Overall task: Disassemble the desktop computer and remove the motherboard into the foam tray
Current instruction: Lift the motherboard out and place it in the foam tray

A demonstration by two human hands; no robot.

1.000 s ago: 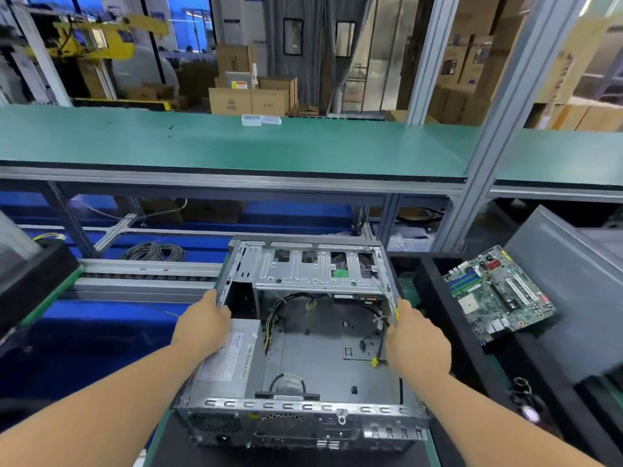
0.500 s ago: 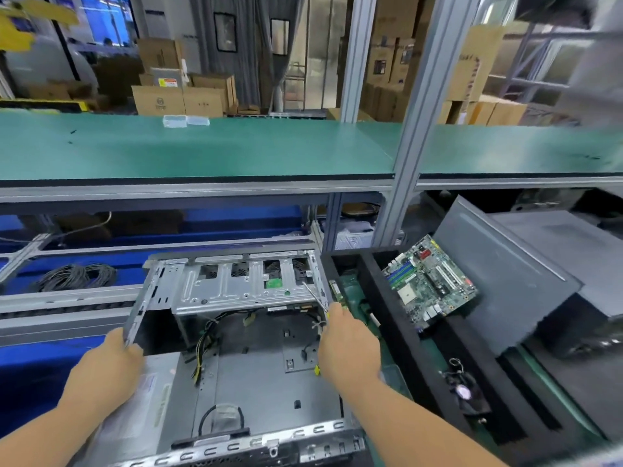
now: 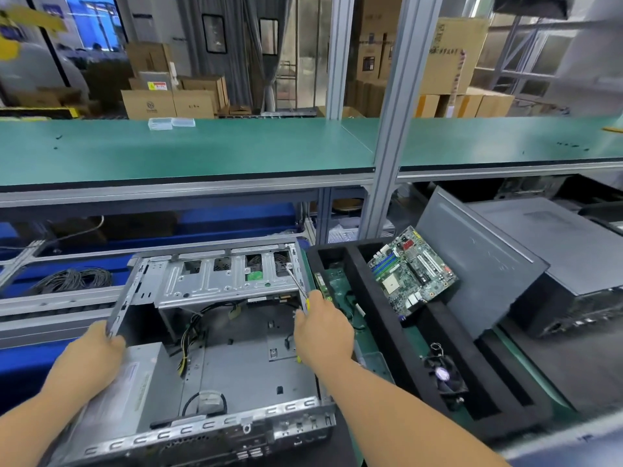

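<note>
Metal computer case (image 3: 215,348) gripped by left hand (image 3: 89,352), right hand (image 3: 322,326) holding screwdriver (image 3: 298,284)

Computer case (image 3: 215,365): near rear panel cut off by the bottom edge; port labels too small to read. Left hand (image 3: 88,357): fingertips hidden behind the case's left wall. Right hand (image 3: 322,332): fingers hidden past the case's right wall, grip on the screwdriver (image 3: 296,281) unclear, handle mostly covered. Motherboard (image 3: 413,271): lower corner sunk in the foam tray (image 3: 397,338); chip markings illegible. Small fan (image 3: 445,375): blurred. Dark cover panel (image 3: 478,251): lower edge hidden behind the tray.
</note>
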